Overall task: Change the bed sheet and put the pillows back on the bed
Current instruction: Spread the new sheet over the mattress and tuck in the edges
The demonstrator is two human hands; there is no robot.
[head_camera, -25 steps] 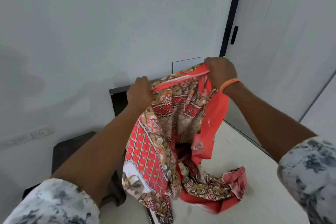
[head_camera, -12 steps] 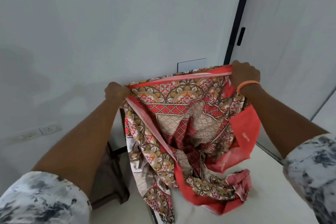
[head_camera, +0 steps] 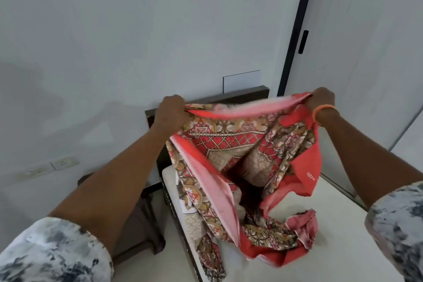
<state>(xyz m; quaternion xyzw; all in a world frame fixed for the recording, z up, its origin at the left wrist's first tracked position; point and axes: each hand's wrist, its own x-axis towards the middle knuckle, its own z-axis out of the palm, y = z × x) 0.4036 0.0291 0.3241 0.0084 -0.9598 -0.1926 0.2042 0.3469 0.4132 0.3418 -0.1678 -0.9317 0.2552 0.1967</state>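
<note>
A red and tan patterned bed sheet hangs bunched between my two hands above the bare white mattress. My left hand grips the sheet's top edge at its left end. My right hand, with an orange band on its wrist, grips the same edge at its right end. The red hem stretches between them, blurred by motion. The sheet's lower folds lie crumpled on the mattress and drape over its left side. No pillow is in view.
A dark headboard stands against the white wall behind the sheet. A dark bedside stand sits left of the bed below wall sockets. A white door with a black frame fills the right side.
My hands have drawn apart along the sheet's top edge, spreading it wider. The view has shifted, and the headboard now shows behind the sheet.
</note>
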